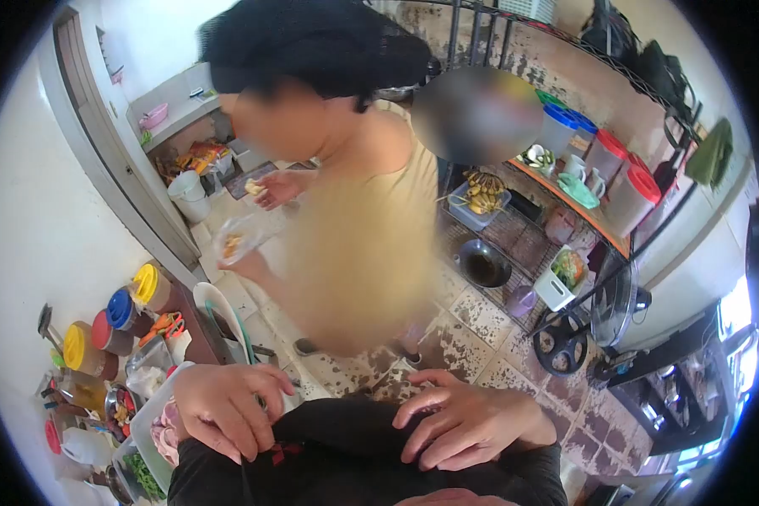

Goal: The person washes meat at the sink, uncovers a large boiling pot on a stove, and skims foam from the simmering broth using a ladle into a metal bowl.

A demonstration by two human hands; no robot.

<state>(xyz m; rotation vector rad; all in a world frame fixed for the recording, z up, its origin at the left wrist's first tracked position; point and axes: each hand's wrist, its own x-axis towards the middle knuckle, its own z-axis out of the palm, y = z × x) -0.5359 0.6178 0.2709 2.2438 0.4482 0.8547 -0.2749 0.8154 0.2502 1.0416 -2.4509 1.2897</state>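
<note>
My left hand (pixel 232 409) rests against the left side of my black shirt (pixel 337 460), near a small red logo. Its fingers are loosely bent and apart, and nothing shows in it. On the shirt's other side, my right hand (pixel 472 422) lies with curved, spread fingers, also without any visible object. Just beyond my left hand is a pale tub (pixel 156 413) with pinkish contents, partly hidden by the hand. In front of me stands another person in a yellow top (pixel 354 228), holding a clear plastic bag (pixel 238 240) and a small pale piece of food (pixel 253 187).
Lidded jars (pixel 88 350) and other containers crowd the left counter. At right, a rack holds a tub of bananas (pixel 481 198), a dark wok (pixel 483 263) and a white basket (pixel 557 282). Pitchers (pixel 632 198) line an upper shelf. A standing fan (pixel 620 304) is at right.
</note>
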